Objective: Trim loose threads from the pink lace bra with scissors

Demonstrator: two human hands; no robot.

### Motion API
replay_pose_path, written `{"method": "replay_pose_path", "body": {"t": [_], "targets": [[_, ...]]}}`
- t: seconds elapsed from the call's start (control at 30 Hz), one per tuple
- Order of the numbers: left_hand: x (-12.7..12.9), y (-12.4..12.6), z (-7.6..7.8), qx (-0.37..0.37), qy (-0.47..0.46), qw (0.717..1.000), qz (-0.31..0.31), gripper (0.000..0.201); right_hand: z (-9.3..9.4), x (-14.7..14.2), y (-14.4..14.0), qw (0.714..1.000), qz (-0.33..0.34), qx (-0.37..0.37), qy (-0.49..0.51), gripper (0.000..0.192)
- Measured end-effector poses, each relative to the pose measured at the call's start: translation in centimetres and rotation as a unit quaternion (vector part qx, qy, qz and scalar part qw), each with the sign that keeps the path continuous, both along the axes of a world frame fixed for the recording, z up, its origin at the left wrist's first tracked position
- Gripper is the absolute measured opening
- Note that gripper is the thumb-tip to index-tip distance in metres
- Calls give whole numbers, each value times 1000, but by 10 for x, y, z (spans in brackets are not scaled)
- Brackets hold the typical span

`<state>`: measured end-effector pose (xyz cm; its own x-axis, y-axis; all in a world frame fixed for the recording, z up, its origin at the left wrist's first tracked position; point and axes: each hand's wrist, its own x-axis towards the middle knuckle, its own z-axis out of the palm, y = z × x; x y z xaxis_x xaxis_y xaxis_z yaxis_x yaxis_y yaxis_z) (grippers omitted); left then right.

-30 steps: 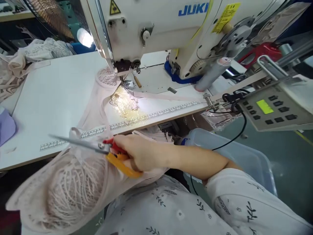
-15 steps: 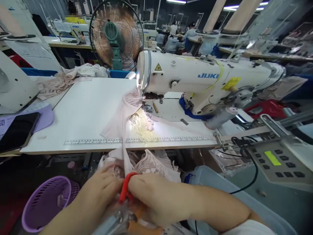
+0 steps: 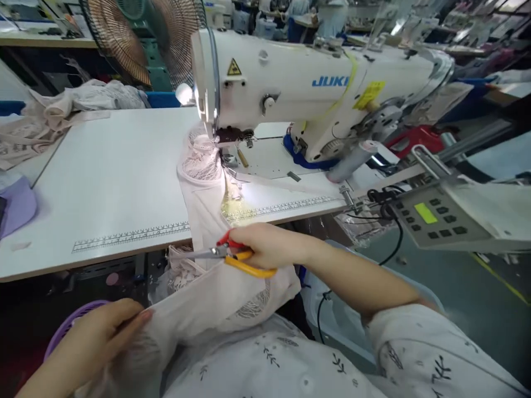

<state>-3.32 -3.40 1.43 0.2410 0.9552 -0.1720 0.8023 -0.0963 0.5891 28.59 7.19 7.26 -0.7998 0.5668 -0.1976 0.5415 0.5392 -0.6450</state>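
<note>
White worktable [image 3: 103, 166] beyond the grip; standing fan [image 3: 141, 38] far behind; grey-green floor [image 3: 456, 287] to the right; lamp glare [image 3: 182, 93] above.

Head view, forward-down, perhaps tilted.

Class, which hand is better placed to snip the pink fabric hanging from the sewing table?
Probably the right hand: it holds the scissors at the pink fabric. The left hand only grips fabric lower down.

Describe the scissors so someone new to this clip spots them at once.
Start at the white sewing machine and drop to the table's front edge. There the right hand holds the scissors over pale pink fabric: the only thing with red-and-yellow handles.
</note>
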Motion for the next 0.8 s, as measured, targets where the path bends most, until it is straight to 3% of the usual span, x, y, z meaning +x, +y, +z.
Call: {"method": "replay_pose_path", "body": {"t": [0.07, 0.13, 0.3, 0.4, 0.5, 0.6, 0.7, 0.8], "targets": [[1, 11, -3, -19, 78, 994, -68, 30, -4, -2, 8, 1000, -5, 1, 6, 18], [13, 19, -1, 33, 98, 990, -93, 27, -4, -3, 11, 1000, 2, -6, 13, 21], [72, 33, 15, 149, -28, 979, -135, 19, 3, -10, 13, 998, 30, -16, 46, 22], [101, 41, 15, 171, -82, 976, -105, 14, 5, -13, 16, 998, 41, -14, 50, 22], [110, 46, 11, 134, -134, 981, -35, 8, 5, -15, 19, 997, 53, -2, 55, 22], [106, 48, 14, 33, -199, 979, -4, 14, 5, -16, 22, 996, 62, 10, 61, 21], [100, 48, 21, -82, -273, 958, 29, 18, 5, -19, 24, 996, 59, 0, 71, 21], [96, 47, 23, -123, -301, 943, 66, 19, 5, -22, 25, 995, 64, -11, 82, 21]]}}
